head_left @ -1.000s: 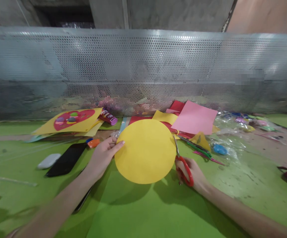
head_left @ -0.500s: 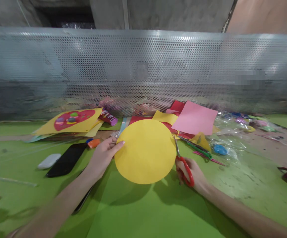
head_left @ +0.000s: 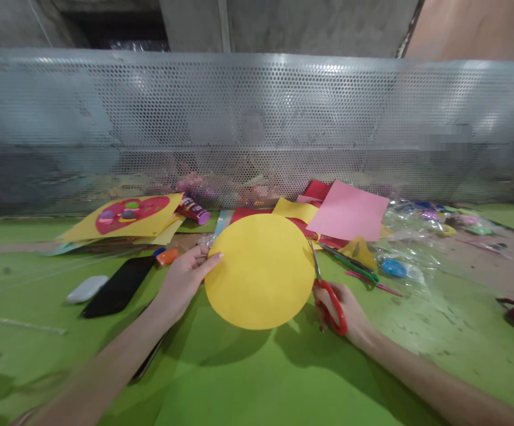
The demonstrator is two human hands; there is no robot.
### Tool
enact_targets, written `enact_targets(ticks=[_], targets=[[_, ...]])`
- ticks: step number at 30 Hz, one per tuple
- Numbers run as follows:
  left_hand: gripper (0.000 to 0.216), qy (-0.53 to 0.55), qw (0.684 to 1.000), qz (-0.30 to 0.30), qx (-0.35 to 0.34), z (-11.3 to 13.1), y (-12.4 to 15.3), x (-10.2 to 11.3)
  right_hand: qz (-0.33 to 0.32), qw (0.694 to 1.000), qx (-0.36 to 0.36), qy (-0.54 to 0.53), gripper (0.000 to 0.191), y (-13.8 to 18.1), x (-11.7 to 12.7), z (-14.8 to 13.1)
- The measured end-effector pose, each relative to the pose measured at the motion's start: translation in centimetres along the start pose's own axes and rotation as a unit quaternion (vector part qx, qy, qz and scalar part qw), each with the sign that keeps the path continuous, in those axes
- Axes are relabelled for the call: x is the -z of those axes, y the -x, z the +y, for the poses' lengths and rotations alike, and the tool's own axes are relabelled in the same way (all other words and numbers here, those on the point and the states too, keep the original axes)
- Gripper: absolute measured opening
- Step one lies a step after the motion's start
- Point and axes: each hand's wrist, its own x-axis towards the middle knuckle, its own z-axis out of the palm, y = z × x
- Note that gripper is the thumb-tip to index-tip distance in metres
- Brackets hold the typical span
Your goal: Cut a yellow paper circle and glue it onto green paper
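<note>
the green table (head_left: pixel 248 378) fills the foreground. a perforated metal panel (head_left: pixel 257 130) runs along its far edge.

the yellow paper disc (head_left: pixel 260 271) sits at centre, raised off the table, and casts a shadow below it. its face tilts toward the camera. being round, it has no long axis. it bears no print.

the left forearm enters from the lower left. the left hand (head_left: pixel 181 281) pinches the disc's left edge, with the thumb on the front face and the fingers behind.

the right forearm enters from the lower right, low over the table. the right hand (head_left: pixel 346 313) is clenched on the red loops of the scissors (head_left: pixel 325 293). the scissors' long axis runs from the hand up and away. the blades point toward the panel and lie along the disc's right edge.

a pink sheet (head_left: pixel 349 211) lies beyond the scissors. a yellow card (head_left: pixel 126 216) with a red heart lies at far left. a black phone (head_left: pixel 119 286) lies near the left hand. a purple tube (head_left: pixel 193 209) beside the card carries white lettering, too blurred to read.
</note>
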Motion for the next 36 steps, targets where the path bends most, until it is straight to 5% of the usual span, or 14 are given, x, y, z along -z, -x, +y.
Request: enact_targets(ticks=[36], targets=[[0.022,0.014,1.000,0.005,0.000,0.07,0.02,-0.18,0.036,0.999,-0.016,0.011,0.028,-0.10,-0.31,-0.33]])
